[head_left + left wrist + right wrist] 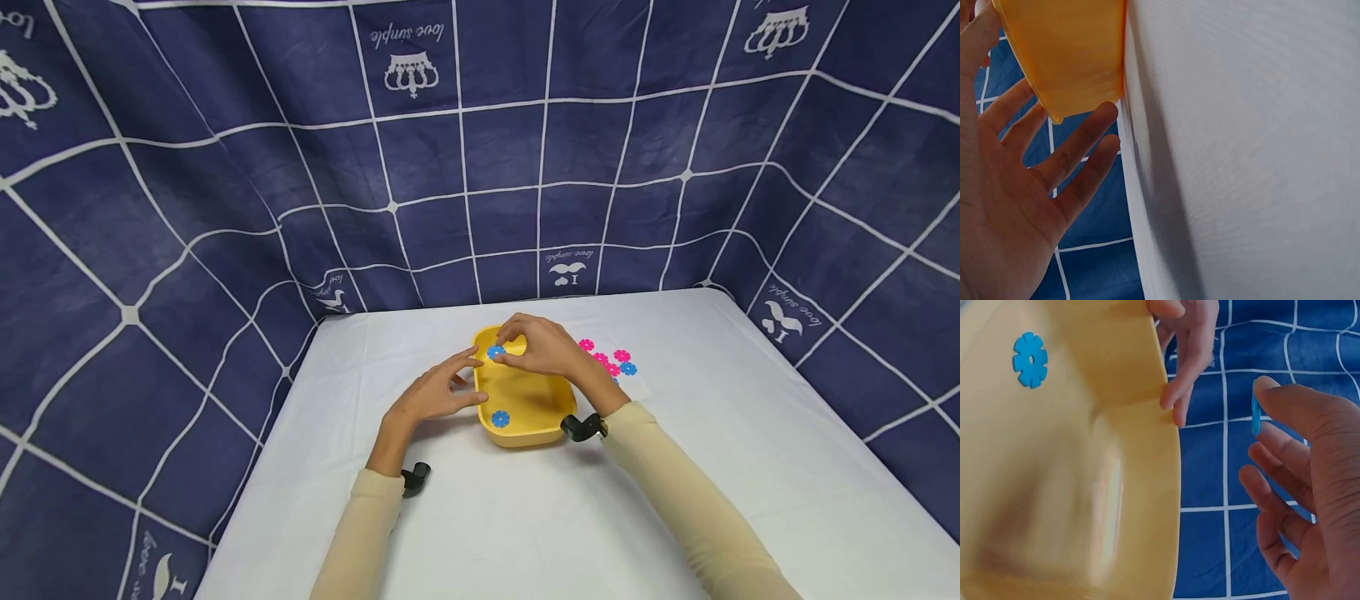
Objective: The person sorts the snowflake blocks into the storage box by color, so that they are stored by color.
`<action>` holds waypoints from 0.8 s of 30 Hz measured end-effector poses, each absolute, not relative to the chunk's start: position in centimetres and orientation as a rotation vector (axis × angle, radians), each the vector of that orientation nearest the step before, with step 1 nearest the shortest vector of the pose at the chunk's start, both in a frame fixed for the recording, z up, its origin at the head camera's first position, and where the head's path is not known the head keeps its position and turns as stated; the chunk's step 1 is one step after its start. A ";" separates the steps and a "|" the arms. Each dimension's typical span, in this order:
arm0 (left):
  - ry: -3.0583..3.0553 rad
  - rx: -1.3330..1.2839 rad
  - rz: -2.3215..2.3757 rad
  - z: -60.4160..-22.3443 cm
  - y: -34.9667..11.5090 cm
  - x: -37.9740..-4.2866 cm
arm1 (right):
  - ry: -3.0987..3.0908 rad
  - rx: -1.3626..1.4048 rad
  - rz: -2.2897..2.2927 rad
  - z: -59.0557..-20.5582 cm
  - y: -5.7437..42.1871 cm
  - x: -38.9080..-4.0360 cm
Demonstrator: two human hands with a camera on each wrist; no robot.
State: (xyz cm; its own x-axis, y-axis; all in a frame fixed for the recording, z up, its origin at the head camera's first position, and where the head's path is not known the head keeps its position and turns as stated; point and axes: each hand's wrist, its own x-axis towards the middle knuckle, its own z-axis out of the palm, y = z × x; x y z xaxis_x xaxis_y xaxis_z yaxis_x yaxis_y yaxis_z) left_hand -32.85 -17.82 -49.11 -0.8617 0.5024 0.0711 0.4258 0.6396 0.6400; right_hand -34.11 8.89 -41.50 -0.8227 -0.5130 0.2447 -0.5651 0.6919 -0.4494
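Note:
A yellow plastic bin [528, 402] stands on the white-covered table. One blue flower-shaped disc with a notched edge [1030, 360] lies on its bottom, near the front left corner in the head view. My right hand [546, 346] pinches another blue notched disc [1256, 415] between thumb and index finger. In the right wrist view that disc is edge-on, above the level of the bin's rim. Along the bin's left side is my left hand [435, 392], fingers spread and gently bent, fingertips right at the rim and wall.
Several pink notched discs [622, 356] and a blue disc [628, 368] lie on the table right of the bin, some partly hidden by the right forearm. A blue curtain with white lines [502, 150] hangs behind and around the white table [712, 433].

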 end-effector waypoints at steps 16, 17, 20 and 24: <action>2.754 0.765 0.986 -49.2 -17.9 -33.0 | -2.927 1.065 0.588 -41.8 7.8 -35.6; 2.754 0.763 0.988 -49.2 -17.9 -33.0 | -2.937 1.073 0.575 -41.9 7.7 -35.7; 2.760 0.750 0.990 -49.1 -17.9 -32.9 | -2.953 1.093 0.543 -42.1 7.4 -36.1; 2.769 0.729 1.002 -49.0 -18.1 -32.8 | -2.958 1.120 0.499 -42.3 7.0 -36.4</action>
